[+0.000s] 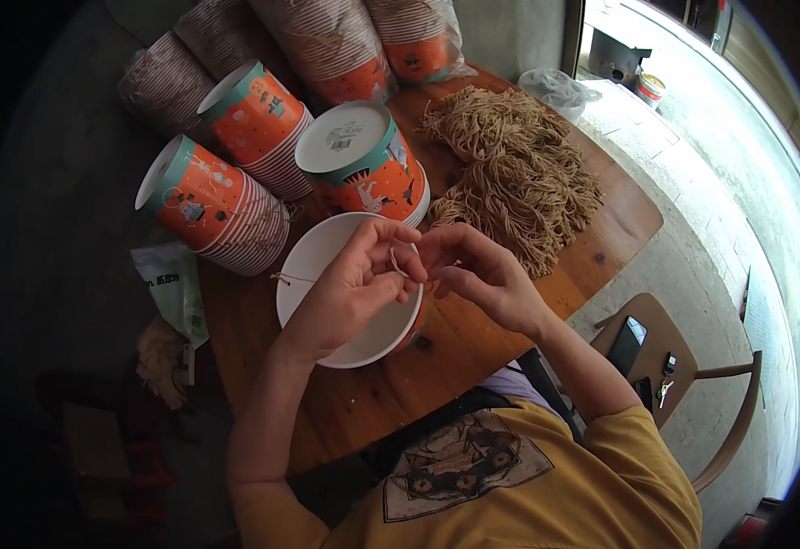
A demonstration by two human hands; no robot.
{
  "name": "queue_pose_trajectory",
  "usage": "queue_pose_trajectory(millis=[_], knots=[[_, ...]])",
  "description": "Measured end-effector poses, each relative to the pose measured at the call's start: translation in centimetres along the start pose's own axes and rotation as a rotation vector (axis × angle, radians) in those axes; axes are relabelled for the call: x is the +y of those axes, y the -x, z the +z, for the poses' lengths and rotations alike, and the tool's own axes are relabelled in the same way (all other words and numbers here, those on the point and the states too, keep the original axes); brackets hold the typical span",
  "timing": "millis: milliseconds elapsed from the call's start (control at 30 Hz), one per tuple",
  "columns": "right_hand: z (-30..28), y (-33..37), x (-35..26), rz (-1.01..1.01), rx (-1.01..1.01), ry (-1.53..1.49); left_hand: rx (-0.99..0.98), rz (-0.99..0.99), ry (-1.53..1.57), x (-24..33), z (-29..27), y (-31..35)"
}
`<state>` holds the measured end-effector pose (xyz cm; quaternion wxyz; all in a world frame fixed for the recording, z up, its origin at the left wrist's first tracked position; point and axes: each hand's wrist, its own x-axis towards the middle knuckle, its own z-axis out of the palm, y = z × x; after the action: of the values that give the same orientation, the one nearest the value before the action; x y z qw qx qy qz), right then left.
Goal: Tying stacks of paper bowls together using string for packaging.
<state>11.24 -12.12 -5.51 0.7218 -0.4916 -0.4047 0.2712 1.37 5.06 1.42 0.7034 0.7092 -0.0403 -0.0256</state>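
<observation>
Over the mouth of a white paper bucket (363, 355), my two hands meet at their fingertips. My left hand (350, 288) is closed, pinching a piece of tan string (396, 263) that curves between its fingers. The fingers of my right hand (487, 279) are bent together at the same string, though its end is hidden there. Another bit of string (292, 277) crosses the bucket's left rim, with a short tail outside. Right of the bucket lies a big heap of tan strings (519, 174).
Stacks of orange paper buckets (363, 169) stand upside down behind, with bagged stacks (327, 46) beyond. At the table's left edge hangs a white-green packet (173, 284). A chair (670, 343) at right carries a phone (629, 343) and keys (664, 392).
</observation>
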Motion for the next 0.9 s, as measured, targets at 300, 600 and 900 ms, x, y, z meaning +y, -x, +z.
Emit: queue_pose_trajectory(millis=[300, 600, 900], knots=[[0.6, 0.3, 0.5, 0.179, 0.093, -0.097, 0.124, -0.048, 0.084, -1.4, -0.2, -0.1], [0.7, 0.6, 0.0, 0.287, 0.047, 0.047, 0.240, -0.119, 0.125, -1.6, 0.2, 0.2], [1.8, -0.2, 0.3, 0.119, 0.214, -0.414, 0.255, -0.060, 0.170, -2.1, 0.3, -0.2]])
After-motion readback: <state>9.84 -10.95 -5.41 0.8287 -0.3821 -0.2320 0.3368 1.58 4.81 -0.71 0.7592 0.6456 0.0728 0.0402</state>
